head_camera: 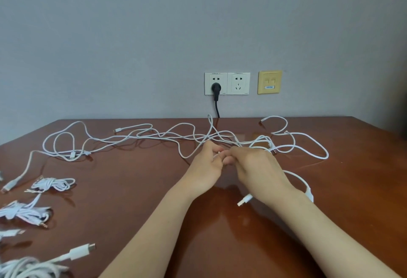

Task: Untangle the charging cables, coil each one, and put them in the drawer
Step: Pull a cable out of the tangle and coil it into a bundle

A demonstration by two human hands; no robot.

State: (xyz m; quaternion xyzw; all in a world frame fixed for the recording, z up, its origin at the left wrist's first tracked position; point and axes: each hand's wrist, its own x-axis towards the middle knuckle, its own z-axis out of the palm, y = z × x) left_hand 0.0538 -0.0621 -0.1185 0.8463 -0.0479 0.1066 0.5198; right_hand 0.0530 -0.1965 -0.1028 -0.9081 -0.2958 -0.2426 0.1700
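Presently, the tangled cables [176, 138] are found spread loosely across the far half of the bench [136, 200]. They run from a set of loops near the left edge to a wide loop at the right, and several strands cross one another near the middle. All are white.

Both hands are held together just in front of that crossing. The left hand [206, 164] is seen with fingers curled, and a white strand is pinched between thumb and fingertips. The right hand [255, 167] is likewise curled, its fingertips meeting those of the left. The same strand appears to be gripped by it, though the exact hold is hidden behind the knuckles.

A further length of cable is passed beneath the right wrist. Its curved section [305, 184] is seen to the right of the forearm, and its flat white plug [244, 201] protrudes to the left of it.

Bundled cables are recorded along the left edge of the bench, well apart from the tangle. A small bundle [52, 184] lies farthest back. A larger bundle [24, 211] with gold-tipped jack plugs lies nearer. A third bundle [26, 267] is cut off at the bottom corner, and a white connector [81, 250] extends from it toward the right.

On the grey wall behind the bench, a double socket plate [239, 83] is noted, with a black plug [216, 88] inserted in its left half. A yellow data plate [269, 82] is fixed just beside it on the right.
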